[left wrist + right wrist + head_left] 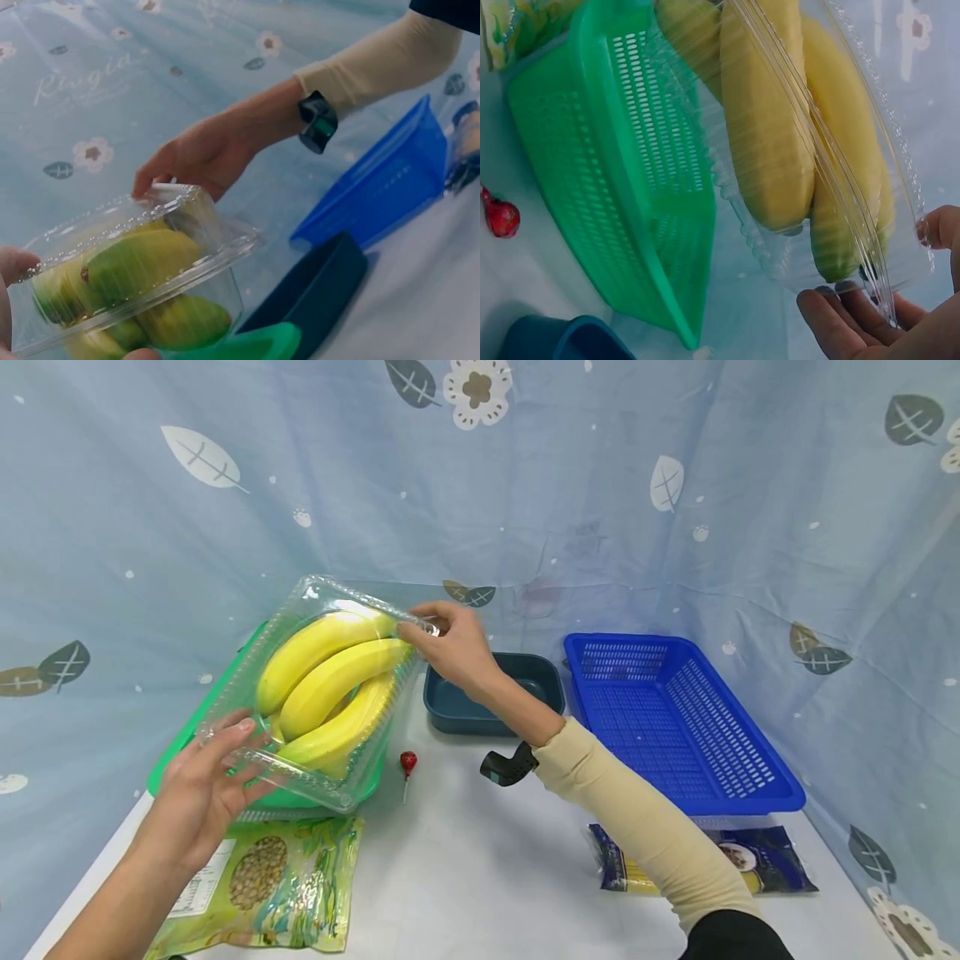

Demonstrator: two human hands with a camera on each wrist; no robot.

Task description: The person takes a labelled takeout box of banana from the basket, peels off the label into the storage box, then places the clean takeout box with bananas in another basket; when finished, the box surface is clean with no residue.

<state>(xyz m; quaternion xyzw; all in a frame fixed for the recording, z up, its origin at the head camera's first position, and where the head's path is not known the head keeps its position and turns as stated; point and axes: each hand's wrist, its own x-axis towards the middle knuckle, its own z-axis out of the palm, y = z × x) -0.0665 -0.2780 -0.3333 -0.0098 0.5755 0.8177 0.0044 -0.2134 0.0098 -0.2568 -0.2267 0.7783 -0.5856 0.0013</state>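
A clear plastic clamshell box (300, 635) full of yellow bananas (330, 685) is held tilted above the green basket (168, 760). My left hand (206, 785) grips its near left corner, thumb on top and fingers beneath. At the far right corner my right hand (457, 647) pinches the rim, and in the right wrist view its fingers (832, 322) curl under the edge. The lid lies over the bananas in the left wrist view, where greenish tips (150, 262) show through the plastic. Most of the green basket is hidden behind the box in the head view.
A red lollipop (407, 762) lies beside the green basket. Behind it stands a dark teal tray (480, 725), with a blue basket (675, 727) to the right. A green printed bag (300, 885) lies at front left, and a dark blue pasta packet (772, 860) lies partly under my right arm.
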